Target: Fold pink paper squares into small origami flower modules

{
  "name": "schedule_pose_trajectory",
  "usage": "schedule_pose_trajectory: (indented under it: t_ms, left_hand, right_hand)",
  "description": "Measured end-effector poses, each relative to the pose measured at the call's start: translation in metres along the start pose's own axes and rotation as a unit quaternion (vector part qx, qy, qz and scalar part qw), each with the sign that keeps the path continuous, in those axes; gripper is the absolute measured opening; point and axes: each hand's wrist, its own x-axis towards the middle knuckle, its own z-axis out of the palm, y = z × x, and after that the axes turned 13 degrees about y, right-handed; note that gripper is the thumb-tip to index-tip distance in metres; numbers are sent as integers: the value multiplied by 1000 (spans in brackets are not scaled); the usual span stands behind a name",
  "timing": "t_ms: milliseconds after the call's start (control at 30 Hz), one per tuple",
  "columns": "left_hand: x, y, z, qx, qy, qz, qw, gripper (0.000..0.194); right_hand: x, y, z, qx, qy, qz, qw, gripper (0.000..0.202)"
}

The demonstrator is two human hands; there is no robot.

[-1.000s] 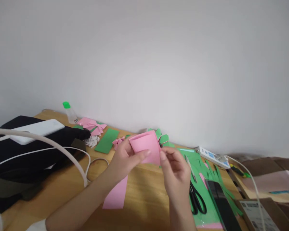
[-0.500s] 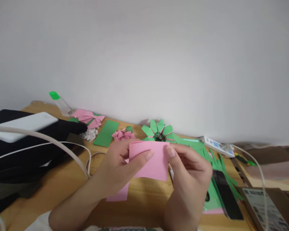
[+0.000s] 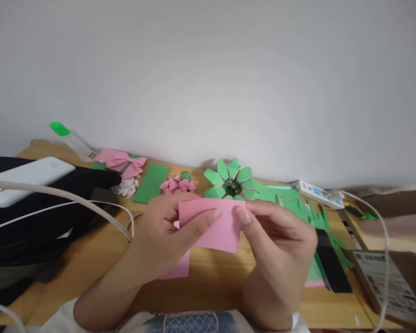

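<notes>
Between my two hands a folded piece of pink paper (image 3: 222, 233) is held up above the wooden table. My left hand (image 3: 175, 236) grips its left side, thumb lying across the front and fingers behind. At the top right corner, my right hand (image 3: 277, 245) pinches it between thumb and forefinger. Another pink sheet (image 3: 180, 268) lies on the table, partly hidden by my left hand. Just beyond my hands stands a ring of folded green paper petals (image 3: 213, 178) with pink edges. Left of that ring sits a small pink paper flower (image 3: 176, 185).
A green paper rectangle (image 3: 151, 182), pink folded pieces (image 3: 121, 161) and white scraps (image 3: 128, 187) lie back left. A white power bank (image 3: 31, 178) rests on black cloth. At right are green cut strips (image 3: 327, 231), a black phone (image 3: 334, 266) and a power strip (image 3: 319, 193).
The view has shifted slightly, so the table things appear higher. Both hands keep their grip on the pink paper, which looks much the same; my right hand sits a little farther right.
</notes>
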Motion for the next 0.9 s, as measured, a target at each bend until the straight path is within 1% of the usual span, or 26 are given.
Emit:
schedule_pose_trajectory:
  t_ms: [133, 267, 367, 467, 567, 667, 733, 800, 900]
  left_hand:
    - [-1, -1, 0, -2, 16, -3, 1000, 28]
    - [1, -3, 0, 6, 8, 16, 1000, 31]
    - [2, -3, 0, 16, 10, 12, 1000, 33]
    - [2, -2, 0, 18, 9, 6, 1000, 30]
    - [2, -3, 1, -8, 8, 7, 1000, 27]
    - [4, -6, 2, -59, 13, -10, 998, 17]
    - [5, -8, 3, -72, 11, -19, 997, 12]
    - [4, -10, 4, -57, 12, -12, 998, 14]
    - [2, -13, 6, -25, 26, -1, 999, 18]
  right_hand:
    - [0, -2, 1, 3, 1, -7, 1000, 19]
    - [1, -2, -1, -4, -6, -17, 1000, 17]
    - [2, -2, -2, -7, -15, -21, 1000, 16]
    - [1, -1, -1, -16, -5, -23, 1000, 13]
    - [1, 1, 1, -17, 0, -21, 1000, 11]
    - [2, 3, 1, -16, -4, -16, 1000, 8]
    - [3, 5, 0, -13, -2, -12, 1000, 7]
    - [3, 6, -2, -10, -3, -6, 1000, 7]
    - [1, 7, -7, -11, -20, 8, 1000, 9]
